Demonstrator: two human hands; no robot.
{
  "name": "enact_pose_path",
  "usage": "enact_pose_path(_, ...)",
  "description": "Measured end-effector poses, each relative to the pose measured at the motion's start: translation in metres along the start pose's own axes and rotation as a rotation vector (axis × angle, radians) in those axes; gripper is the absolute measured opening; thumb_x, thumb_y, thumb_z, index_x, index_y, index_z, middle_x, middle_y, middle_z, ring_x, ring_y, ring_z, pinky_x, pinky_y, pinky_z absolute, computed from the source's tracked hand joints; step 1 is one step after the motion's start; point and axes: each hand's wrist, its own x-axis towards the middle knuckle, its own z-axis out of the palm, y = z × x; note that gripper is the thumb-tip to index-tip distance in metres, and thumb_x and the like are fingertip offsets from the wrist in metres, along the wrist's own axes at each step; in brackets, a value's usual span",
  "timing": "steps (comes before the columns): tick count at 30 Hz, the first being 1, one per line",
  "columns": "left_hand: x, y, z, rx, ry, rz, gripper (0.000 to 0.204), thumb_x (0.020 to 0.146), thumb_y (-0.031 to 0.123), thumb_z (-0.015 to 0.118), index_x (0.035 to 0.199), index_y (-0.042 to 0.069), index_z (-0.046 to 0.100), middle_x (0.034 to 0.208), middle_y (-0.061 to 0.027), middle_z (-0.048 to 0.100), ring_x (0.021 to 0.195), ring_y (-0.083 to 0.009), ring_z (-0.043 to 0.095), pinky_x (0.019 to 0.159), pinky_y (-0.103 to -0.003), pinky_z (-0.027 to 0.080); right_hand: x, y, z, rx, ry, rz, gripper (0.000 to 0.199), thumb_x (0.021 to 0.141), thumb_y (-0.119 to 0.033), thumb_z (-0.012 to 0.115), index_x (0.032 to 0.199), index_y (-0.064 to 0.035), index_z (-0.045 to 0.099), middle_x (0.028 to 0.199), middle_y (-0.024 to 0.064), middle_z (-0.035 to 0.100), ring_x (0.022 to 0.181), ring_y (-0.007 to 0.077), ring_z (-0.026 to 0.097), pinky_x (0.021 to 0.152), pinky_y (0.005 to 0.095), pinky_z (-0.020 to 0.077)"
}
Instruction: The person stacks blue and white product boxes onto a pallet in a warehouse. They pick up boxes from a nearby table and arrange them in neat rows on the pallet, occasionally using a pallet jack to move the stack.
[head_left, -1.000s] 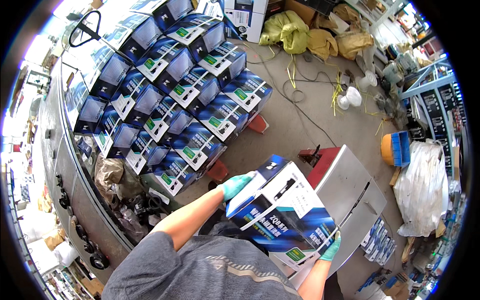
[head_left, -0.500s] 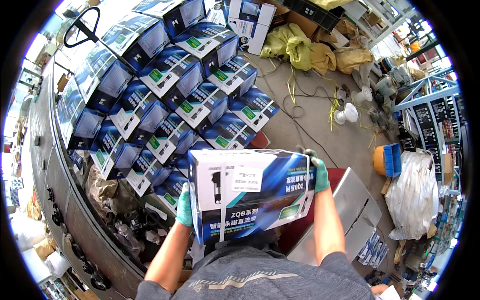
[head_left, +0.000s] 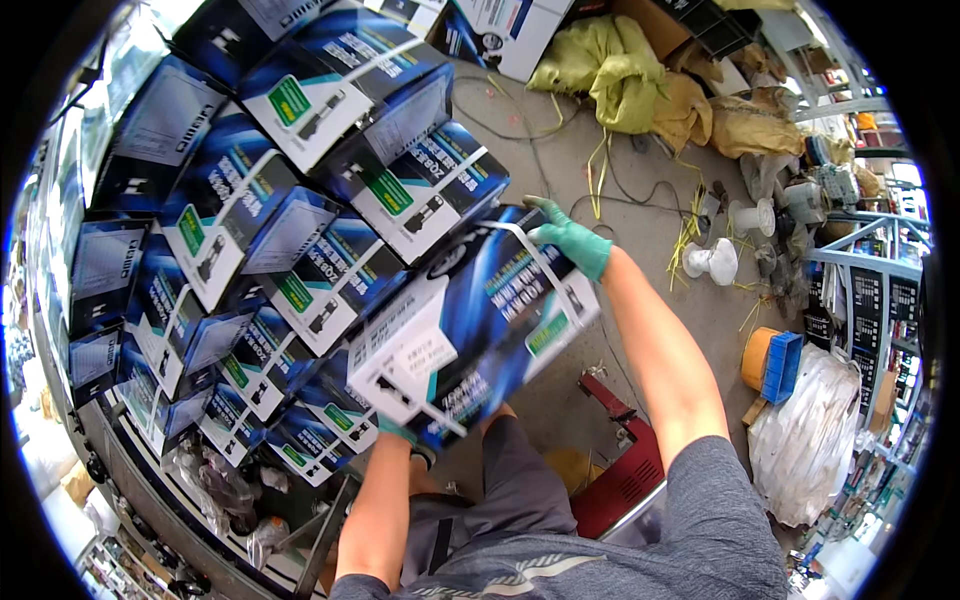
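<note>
Right hand (head_left: 572, 240), green-gloved, gripping the far end of a blue-and-white box (head_left: 480, 325), fingers bent over its edge by the white strap (head_left: 540, 258). Left hand (head_left: 396, 430) at the near lower end, mostly hidden under the box; cannot tell how its fingers are set. Box held slantwise in front of the body, beside the stack of boxes (head_left: 240, 215); whether it touches them, cannot tell. Judgement: if the left hand lacks good purchase below, that end could sag and the box twist free. A corner catching a stacked box could scuff the print or nudge the pile. Beyond: bare floor (head_left: 655, 265), red machine (head_left: 622, 475).
</note>
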Motion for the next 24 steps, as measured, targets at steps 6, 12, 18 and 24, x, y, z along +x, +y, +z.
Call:
enact_pose_path(6, -0.029, 0.034, 0.023, -0.048, 0.103, 0.04, 0.078, 0.094, 0.075, 0.033, 0.139, 0.013, 0.054, 0.131, -0.0097, 0.062, 0.115, -0.0316, 0.06, 0.103, -0.047, 0.048, 0.017, 0.047, -0.022, -0.055, 0.043, -0.001, 0.071, 0.1, -0.053, 0.049, 0.153, -0.0074, 0.037, 0.14, 0.0137, 0.057, 0.124, 0.0207, 0.055, 0.107, 0.0355, 0.0416)
enact_pose_path(12, -0.026, 0.028, 0.039, 0.417, 0.333, 0.221, 0.079, 0.096, 0.058, 0.057, 0.156, 0.015, 0.027, 0.147, -0.0076, 0.046, 0.13, -0.0251, 0.048, 0.108, -0.04, 0.044, -0.002, 0.147, -0.037, 0.842, 0.275, 0.243, 0.06, 0.1, -0.054, 0.048, 0.139, -0.0092, 0.057, 0.131, 0.0121, 0.063, 0.118, 0.0241, 0.061, 0.1, 0.041, 0.0487)
enact_pose_path(18, -0.012, 0.024, 0.03, 0.463, 0.301, 0.298, 0.077, 0.095, 0.061, 0.055, 0.156, 0.022, 0.027, 0.145, -0.0072, 0.048, 0.129, -0.0273, 0.049, 0.106, -0.045, 0.045, 0.004, 0.155, -0.014, 1.005, 0.373, -0.012, 0.055, 0.096, -0.045, 0.054, 0.136, -0.007, 0.056, 0.131, 0.0115, 0.063, 0.116, 0.0254, 0.062, 0.099, 0.0422, 0.0512)
enact_pose_path(24, -0.009, 0.047, 0.007, 0.678, 0.354, 0.051, 0.077, 0.089, 0.074, 0.051, 0.15, 0.031, 0.033, 0.141, -0.0055, 0.051, 0.123, -0.0291, 0.053, 0.095, -0.057, 0.047, 0.011, 0.163, 0.004, 1.186, 0.521, -0.108, 0.063, 0.095, -0.062, 0.053, 0.13, -0.0095, 0.059, 0.128, 0.0108, 0.062, 0.116, 0.0253, 0.06, 0.102, 0.0419, 0.0481)
